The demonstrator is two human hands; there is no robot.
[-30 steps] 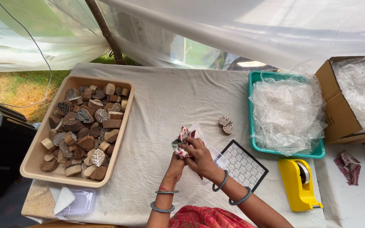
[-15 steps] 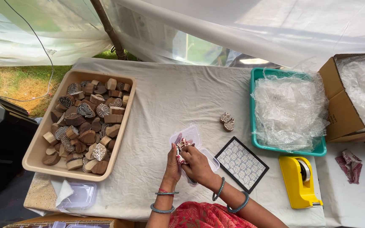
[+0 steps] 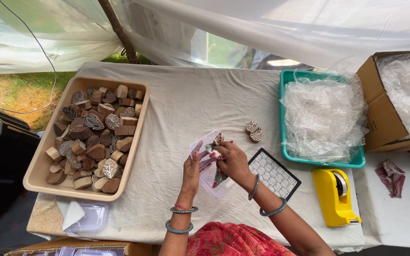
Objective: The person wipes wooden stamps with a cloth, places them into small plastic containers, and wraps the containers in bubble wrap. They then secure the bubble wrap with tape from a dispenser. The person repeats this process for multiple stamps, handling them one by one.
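Packing step, by the look of it: both hands work a small item into a clear plastic bag at the desk's front centre. Left to right: tan tray [image 3: 39, 166] at the left holds a heap of carved wooden blocks [image 3: 96, 137]; below it, at the desk [image 3: 191, 104] edge, a clear plastic lid [image 3: 88, 217]. Left hand [image 3: 191, 173] is closed on the edge of the clear plastic bag [image 3: 209, 178], pinching it upright and open. Right hand [image 3: 231, 159] grips a small patterned cloth piece [image 3: 216, 150], red and white, partly inside the bag mouth; whether a block is wrapped in it I can't tell. Just right of the hands, a patterned card [image 3: 275, 174] with dark border lies flat, and two small carved blocks [image 3: 253, 131] sit apart on the cloth. Further right: teal tray [image 3: 283, 118] filled with crumpled plastic film, a yellow tape dispenser [image 3: 334, 195] below it, a cardboard box [image 3: 378, 111] at the edge, and a folded cloth scrap [image 3: 391, 176]. Judgement: insertion is midway. Next move calls for holding the bag mouth open while the right hand pushes the piece fully down without snagging the film.
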